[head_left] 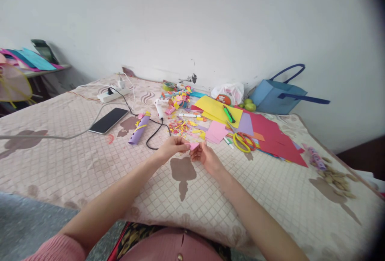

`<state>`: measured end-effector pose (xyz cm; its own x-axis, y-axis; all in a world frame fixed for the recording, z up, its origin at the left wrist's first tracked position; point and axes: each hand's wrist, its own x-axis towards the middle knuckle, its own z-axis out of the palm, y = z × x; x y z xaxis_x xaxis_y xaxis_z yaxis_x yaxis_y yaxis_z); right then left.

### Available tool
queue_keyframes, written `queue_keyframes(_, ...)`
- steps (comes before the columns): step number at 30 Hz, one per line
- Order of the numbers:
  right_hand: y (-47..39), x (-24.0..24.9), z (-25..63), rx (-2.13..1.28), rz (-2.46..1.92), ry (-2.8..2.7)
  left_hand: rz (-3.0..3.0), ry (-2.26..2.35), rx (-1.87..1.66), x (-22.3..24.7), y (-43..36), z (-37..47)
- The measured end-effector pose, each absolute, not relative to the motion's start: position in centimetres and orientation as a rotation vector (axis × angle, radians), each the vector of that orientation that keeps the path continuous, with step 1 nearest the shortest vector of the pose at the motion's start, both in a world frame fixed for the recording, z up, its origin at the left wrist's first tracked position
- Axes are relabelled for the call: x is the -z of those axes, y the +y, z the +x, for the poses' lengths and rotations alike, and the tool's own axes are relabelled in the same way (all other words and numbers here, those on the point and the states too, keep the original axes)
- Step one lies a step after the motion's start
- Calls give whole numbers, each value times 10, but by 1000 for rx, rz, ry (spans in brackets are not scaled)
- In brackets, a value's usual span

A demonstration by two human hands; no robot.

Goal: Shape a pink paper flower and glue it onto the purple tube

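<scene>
A small folded piece of pink paper point(194, 146) is held between my two hands above the table. My left hand point(174, 148) pinches its left side between thumb and fingers. My right hand point(206, 156) has its fingers curled at the paper's right side. Just beyond them lie pink paper sheets point(216, 131), a heap of small colourful scraps point(183, 126), yellow-handled scissors point(241, 142) and orange-handled scissors point(251, 142). A purple paper tube point(140, 129) with yellow strips lies to the left of my left hand.
On the patterned tablecloth point(99, 164) are a phone point(109, 120), a power strip point(112, 95), a white glue gun point(159, 109) with a black cable, a green cutter point(229, 114), red paper point(275, 138), a blue bag point(275, 97) and peanuts point(337, 178).
</scene>
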<state>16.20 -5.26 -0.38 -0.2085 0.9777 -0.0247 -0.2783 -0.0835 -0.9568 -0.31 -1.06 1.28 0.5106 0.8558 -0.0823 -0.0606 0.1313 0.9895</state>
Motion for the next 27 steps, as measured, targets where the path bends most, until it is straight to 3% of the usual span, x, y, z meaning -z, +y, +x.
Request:
queue_keyframes(6,-55,-1,161,-1179,-1096,-1365,1259,849,-718,-7,-10,-1)
queue_keyframes(22,-52,5,161,-1387,-1055,-1128,1233,911,-775,-7,-12,1)
queue_keyframes(27,-51,5,164,-1238,-1113,-1215,1205,941,-723,-10,-14,2)
